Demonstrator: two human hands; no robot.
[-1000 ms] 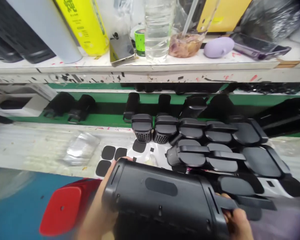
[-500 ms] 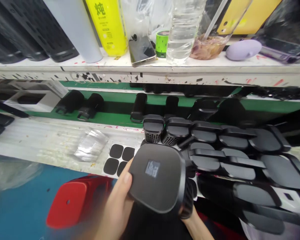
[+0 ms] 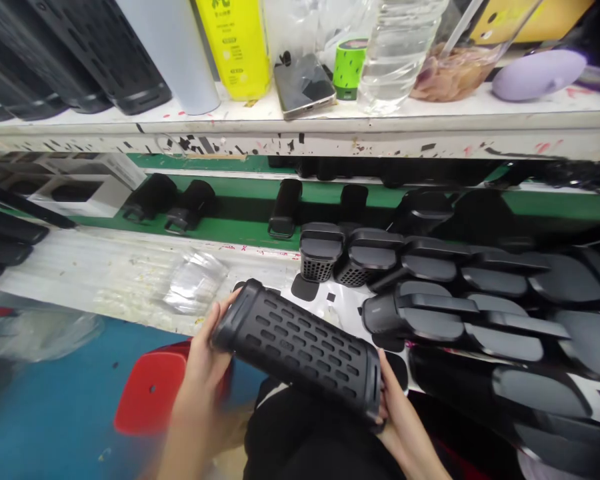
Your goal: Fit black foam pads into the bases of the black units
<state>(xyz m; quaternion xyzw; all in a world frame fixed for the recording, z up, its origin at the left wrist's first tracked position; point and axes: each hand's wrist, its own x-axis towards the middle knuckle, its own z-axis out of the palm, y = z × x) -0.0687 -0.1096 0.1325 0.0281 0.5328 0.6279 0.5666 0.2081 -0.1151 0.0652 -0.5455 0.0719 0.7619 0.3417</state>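
A long black slotted case (image 3: 300, 350) with rounded ends lies tilted across both my hands, its perforated side facing up. My left hand (image 3: 213, 347) grips its left end, fingers behind and partly hidden. At the lower right end, my right hand (image 3: 393, 403) holds on with the thumb along the edge. Just beyond the case, a black rounded-square pad (image 3: 305, 287) lies on a white sheet (image 3: 337, 307). Upright black perforated cases (image 3: 323, 250) with flat grey tops and handles stand to the right of that pad.
A white shelf (image 3: 320, 137) crosses above the bench, bearing a phone (image 3: 305, 83), a water bottle (image 3: 400, 57) and a yellow packet (image 3: 237, 50). Clear plastic bags (image 3: 195, 283) lie left of my hands. A red stool (image 3: 153, 393) stands below left.
My hands have turned the case from its flat end facing me to lying lengthwise, slotted side up. My left hand has moved to the left end. The view has shifted slightly.
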